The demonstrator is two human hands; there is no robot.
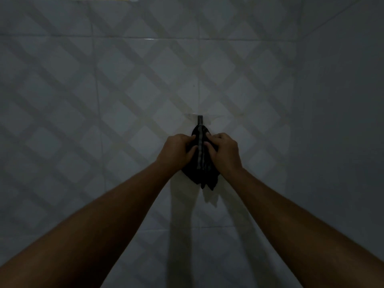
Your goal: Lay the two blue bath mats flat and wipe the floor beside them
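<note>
Both hands, left hand (176,150) and right hand (224,152), pinch a dark cloth (200,163) hanging against the tiled wall (83,90).

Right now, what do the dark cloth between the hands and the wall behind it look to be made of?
The dark cloth with a pale stripe looks like soft woven fabric: it bunches and hangs limp from the small wall hook. The pale diamond-patterned wall looks like glazed ceramic tile, with grout lines and faint sheen.
</note>
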